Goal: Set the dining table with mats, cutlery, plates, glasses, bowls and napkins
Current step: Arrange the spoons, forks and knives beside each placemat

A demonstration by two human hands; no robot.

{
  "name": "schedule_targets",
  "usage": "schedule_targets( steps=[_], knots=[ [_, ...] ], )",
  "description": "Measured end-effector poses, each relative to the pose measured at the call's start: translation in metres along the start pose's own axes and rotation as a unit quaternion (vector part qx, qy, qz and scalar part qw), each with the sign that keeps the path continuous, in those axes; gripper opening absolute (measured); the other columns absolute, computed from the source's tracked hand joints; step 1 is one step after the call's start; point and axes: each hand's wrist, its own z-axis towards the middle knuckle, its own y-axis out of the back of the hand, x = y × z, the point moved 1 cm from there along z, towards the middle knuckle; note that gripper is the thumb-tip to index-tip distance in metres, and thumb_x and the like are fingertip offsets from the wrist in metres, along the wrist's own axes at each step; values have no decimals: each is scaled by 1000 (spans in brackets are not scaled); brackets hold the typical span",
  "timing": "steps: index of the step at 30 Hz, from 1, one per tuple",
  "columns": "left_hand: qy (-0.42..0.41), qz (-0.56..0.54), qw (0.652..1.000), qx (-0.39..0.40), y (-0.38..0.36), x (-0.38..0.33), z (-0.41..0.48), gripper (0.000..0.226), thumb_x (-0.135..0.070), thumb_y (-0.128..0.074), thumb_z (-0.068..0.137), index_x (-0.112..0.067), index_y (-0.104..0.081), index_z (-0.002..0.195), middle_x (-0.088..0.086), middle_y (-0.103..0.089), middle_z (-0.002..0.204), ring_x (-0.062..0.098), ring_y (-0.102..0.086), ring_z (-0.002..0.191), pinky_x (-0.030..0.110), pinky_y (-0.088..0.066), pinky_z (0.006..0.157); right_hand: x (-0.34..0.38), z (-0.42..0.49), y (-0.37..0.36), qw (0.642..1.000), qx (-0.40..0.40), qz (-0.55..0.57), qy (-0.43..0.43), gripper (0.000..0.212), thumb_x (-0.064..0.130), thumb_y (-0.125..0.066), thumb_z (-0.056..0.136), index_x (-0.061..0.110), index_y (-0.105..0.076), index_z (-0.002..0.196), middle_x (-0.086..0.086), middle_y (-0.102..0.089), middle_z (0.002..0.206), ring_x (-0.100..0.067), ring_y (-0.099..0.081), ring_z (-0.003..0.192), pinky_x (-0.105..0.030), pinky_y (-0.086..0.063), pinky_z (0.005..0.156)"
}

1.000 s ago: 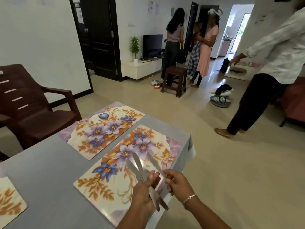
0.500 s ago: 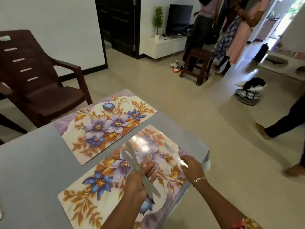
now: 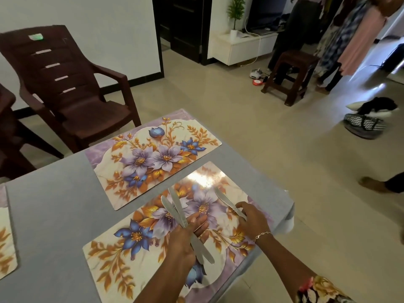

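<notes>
The grey bench [image 3: 54,215] carries the near floral mat [image 3: 122,259]. Over its middle the left hand [image 3: 183,241] has its fingers [image 3: 200,219] curled round two knives [image 3: 175,206], blades pointing away. The right hand [image 3: 254,220] pinches a third knife [image 3: 225,200] by the handle at the mat's right end.

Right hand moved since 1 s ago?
Yes. Against the near mat, the right hand went from beside the left hand, which grips two knives, to the mat's right end, holding one knife.

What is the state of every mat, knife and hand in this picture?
Near mat: flat on table.
Far mat: flat on table.
Left mat: flat, mostly out of frame.
Two knives: held together in left hand, blades pointing away.
Third knife: at near mat's right side, right hand pinching its handle.
</notes>
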Motion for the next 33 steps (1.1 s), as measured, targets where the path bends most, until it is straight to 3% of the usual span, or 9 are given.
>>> schedule_targets(
  steps=[4,7,11,13,17,19,23,27,33],
  knots=[
    [-4,8,1000,-8,-3,1,-2,16,-6,-46,96,-9,-62,94,10,-69,90,29,-63,88,33,-56,65,-2,1,-3,997,-18,-60,35,38,30,-47,94,18,-50,130,-6,-51,131,-18,-54,111,-19,-44,90],
    [-4,6,1000,-10,-4,2,1,16,-6,-46,96,-8,-61,95,13,-66,96,29,-63,88,30,-57,59,-4,-2,-7,991,-39,-112,54,35,30,-51,93,15,-57,125,-11,-59,121,-23,-60,104,-24,-49,88],
    [-2,0,1000,-5,-5,2,3,15,-6,-46,96,-8,-61,96,11,-69,91,28,-63,87,28,-57,57,-7,-3,-7,983,-42,-145,104,32,22,-88,55,13,-75,82,-8,-70,68,-22,-65,55,-24,-54,50],
    [1,1,1000,6,-7,2,1,16,-6,-45,96,-9,-61,95,10,-68,92,27,-63,86,27,-57,57,-8,-1,-6,979,-54,-161,112,38,25,-92,42,16,-75,75,-4,-67,60,-20,-63,47,-20,-51,43],
    [7,5,1000,6,-9,1,1,16,-6,-46,96,-11,-61,94,8,-71,87,23,-68,78,27,-57,57,-6,-5,-5,987,-7,-128,93,35,22,-68,82,9,-65,115,-17,-67,102,-31,-65,91,-33,-54,77],
    [7,17,1000,6,-11,1,1,15,-7,-45,96,-12,-59,96,8,-67,95,25,-64,85,27,-57,59,-6,-5,-7,986,-5,-142,88,39,24,-56,91,10,-55,128,-17,-61,116,-30,-60,104,-32,-50,87],
    [10,30,999,8,-14,0,1,16,-7,-45,96,-8,-55,108,10,-64,99,26,-62,89,33,-53,73,-7,-7,-11,985,-6,-138,100,41,29,-75,74,12,-68,111,-15,-70,92,-26,-67,76,-29,-56,63],
    [6,46,999,-6,-17,1,5,14,-7,-48,95,-9,-61,100,9,-68,94,25,-63,84,31,-53,63,-7,-5,-6,993,17,-92,74,41,30,-48,94,16,-49,132,-12,-57,121,-25,-56,108,-25,-47,89],
    [4,66,997,-40,-36,11,16,17,-13,-45,97,-7,-60,92,7,-70,74,5,-42,32,12,-31,32,-31,-7,11,999,-48,8,20,38,26,-39,94,10,-56,124,-12,-60,118,-26,-58,105,-25,-44,87]
  ],
)
